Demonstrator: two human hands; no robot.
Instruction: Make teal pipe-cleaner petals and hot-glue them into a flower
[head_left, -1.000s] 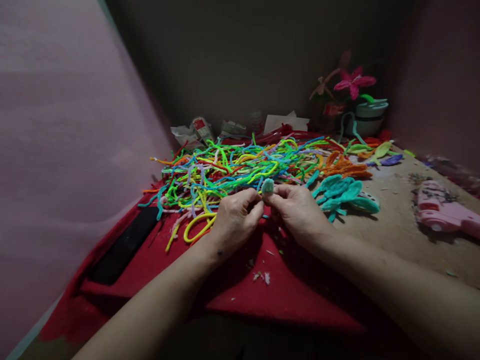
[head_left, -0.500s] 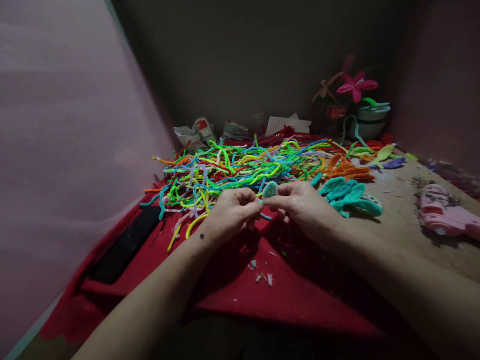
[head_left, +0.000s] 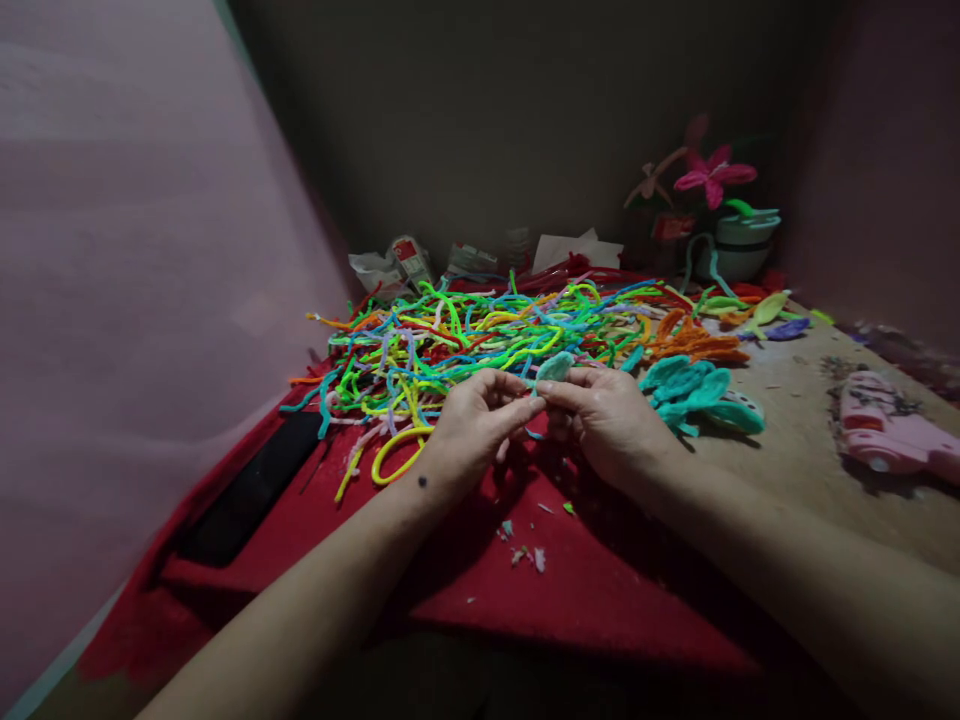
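Observation:
A small pale teal pipe cleaner petal (head_left: 555,367) is pinched between my two hands above the front of the red cloth (head_left: 465,600). My left hand (head_left: 491,415) closes thumb and forefinger at its lower left end. The fingers of my right hand (head_left: 604,410) are closed on its lower edge, and its rounded top shows above them. Beyond both hands spreads a tangled heap of coloured pipe cleaners (head_left: 457,335). To the right of my right hand lies a bunch of teal petals (head_left: 686,390).
A black phone (head_left: 255,490) lies at the left. On the right are a pink glue gun (head_left: 885,430) and orange petals (head_left: 694,340). A pink flower (head_left: 716,175) and a pale pot (head_left: 742,243) stand at the back. Small fuzzy scraps (head_left: 538,558) dot the cloth.
Both hands have shifted slightly right and drawn closer together. The petal has tilted over to the right and shows a broader side. The left thumb now reaches the right fingertips.

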